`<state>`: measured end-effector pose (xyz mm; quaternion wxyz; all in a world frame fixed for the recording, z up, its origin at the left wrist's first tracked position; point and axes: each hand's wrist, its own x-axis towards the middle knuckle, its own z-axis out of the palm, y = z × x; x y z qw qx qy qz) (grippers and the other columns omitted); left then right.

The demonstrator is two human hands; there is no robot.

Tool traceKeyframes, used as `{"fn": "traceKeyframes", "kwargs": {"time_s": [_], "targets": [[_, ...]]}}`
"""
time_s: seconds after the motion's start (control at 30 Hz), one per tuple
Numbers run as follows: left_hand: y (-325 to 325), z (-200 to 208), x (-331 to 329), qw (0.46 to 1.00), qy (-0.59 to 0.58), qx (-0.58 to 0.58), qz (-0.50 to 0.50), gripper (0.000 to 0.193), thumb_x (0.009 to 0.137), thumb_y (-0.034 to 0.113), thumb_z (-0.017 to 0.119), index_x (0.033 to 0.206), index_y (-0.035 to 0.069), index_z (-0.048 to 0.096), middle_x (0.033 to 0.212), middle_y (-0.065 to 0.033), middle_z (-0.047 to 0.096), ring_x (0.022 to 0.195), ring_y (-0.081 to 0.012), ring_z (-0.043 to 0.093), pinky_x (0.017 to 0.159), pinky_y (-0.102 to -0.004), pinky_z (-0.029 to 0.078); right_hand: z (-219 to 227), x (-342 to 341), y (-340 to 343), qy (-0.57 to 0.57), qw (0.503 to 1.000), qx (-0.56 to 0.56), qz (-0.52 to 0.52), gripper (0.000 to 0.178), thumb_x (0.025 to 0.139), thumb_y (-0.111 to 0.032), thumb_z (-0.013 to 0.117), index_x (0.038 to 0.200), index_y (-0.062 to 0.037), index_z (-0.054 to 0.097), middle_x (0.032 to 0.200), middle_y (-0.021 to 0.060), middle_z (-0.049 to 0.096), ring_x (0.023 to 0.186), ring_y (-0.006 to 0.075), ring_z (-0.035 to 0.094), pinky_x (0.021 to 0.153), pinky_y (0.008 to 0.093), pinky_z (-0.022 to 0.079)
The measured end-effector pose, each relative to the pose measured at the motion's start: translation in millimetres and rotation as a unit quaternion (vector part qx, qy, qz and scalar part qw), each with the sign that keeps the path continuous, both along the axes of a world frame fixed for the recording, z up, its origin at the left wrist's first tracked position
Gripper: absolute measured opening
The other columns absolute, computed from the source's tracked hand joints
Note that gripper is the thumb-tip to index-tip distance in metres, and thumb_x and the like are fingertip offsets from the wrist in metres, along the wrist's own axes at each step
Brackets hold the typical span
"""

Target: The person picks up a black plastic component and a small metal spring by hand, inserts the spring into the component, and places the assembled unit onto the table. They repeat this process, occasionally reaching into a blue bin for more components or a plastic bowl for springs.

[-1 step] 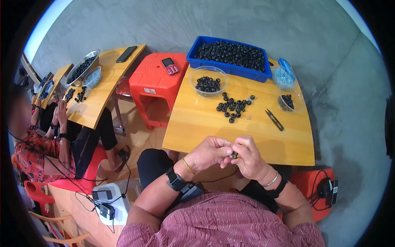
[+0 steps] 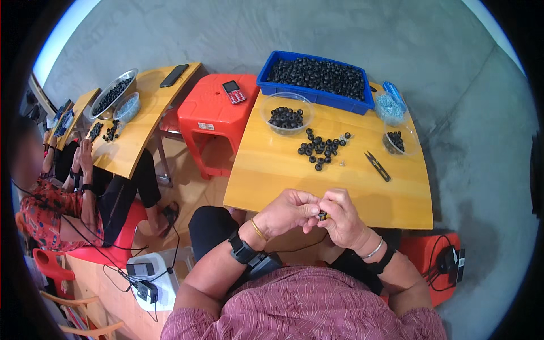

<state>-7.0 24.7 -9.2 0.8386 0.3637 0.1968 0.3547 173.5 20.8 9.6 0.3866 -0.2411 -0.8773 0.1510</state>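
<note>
Just past the near edge of the yellow wooden table [image 2: 266,184], my two hands meet in front of me. A small black round piece [image 2: 322,215] with a light centre sits between the fingertips. My left hand [image 2: 288,213] pinches it from the left, thumb and forefinger together. From the other side my right hand [image 2: 342,219] closes on it with curled fingers, which hide most of it. Loose black round pieces [image 2: 319,160] of the same look lie scattered on the tabletop beyond my hands. Small thread snips [image 2: 378,166] rest to their right.
A blue tray [image 2: 317,97] heaped with black pieces stands at the back. Clear bowls hold black pieces [image 2: 286,117] and pale blue bits [image 2: 390,107]. On the left, a red stool [image 2: 212,105] bears a phone [image 2: 233,92]; a person [image 2: 73,209] sits at another table.
</note>
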Motion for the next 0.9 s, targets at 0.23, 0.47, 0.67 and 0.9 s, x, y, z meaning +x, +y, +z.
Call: {"fn": "traceKeyframes", "kwargs": {"time_s": [0.23, 0.47, 0.67, 0.9], "targets": [[0.9, -2.5, -0.6, 0.998, 0.040, 0.048, 0.024, 0.011, 0.080, 0.007, 0.056, 0.089, -0.001, 0.057, 0.071, -0.0059, 0.058, 0.057, -0.0113, 0.056, 0.051, -0.0229, 0.048, 3.1, -4.5, -3.2, 0.001, 0.999, -0.027, -0.025, 0.035, 0.068, -0.008, 0.064, 0.099, -0.0034, 0.048, 0.094, 0.0130, 0.042, 0.084, 0.0297, 0.047, 0.072, 0.0359, 0.041], [7.6, -1.1, 5.4, 0.980, 0.143, 0.110, 0.086, 0.008, 0.079, 0.003, 0.057, 0.086, -0.001, 0.057, 0.072, -0.0056, 0.059, 0.055, -0.0094, 0.055, 0.049, -0.0207, 0.047, -19.2, 5.8, 7.5, -0.063, 0.993, -0.086, -0.056, 0.020, 0.069, -0.011, 0.061, 0.080, -0.0013, 0.047, 0.076, 0.0114, 0.048, 0.074, 0.0278, 0.047, 0.066, 0.0352, 0.039], [10.9, -22.3, 18.2, 0.841, 0.365, 0.342, 0.206, 0.008, 0.073, 0.001, 0.062, 0.080, -0.003, 0.059, 0.069, -0.0059, 0.060, 0.057, -0.0081, 0.054, 0.050, -0.0225, 0.045, -34.8, -0.5, 17.4, -0.079, 0.986, -0.020, -0.147, 0.007, 0.061, 0.001, 0.057, 0.067, -0.0007, 0.052, 0.076, 0.0109, 0.050, 0.077, 0.0276, 0.047, 0.070, 0.0363, 0.037], [6.8, -27.9, 24.6, 0.745, 0.412, 0.461, 0.250, 0.012, 0.068, 0.002, 0.060, 0.080, 0.000, 0.060, 0.072, -0.0148, 0.058, 0.063, -0.0274, 0.057, 0.057, -0.0319, 0.046, -38.8, 0.4, 11.9, -0.064, 0.984, -0.016, -0.165, 0.008, 0.060, 0.002, 0.057, 0.067, 0.0008, 0.054, 0.082, 0.0113, 0.051, 0.080, 0.0279, 0.047, 0.072, 0.0368, 0.037]]}}
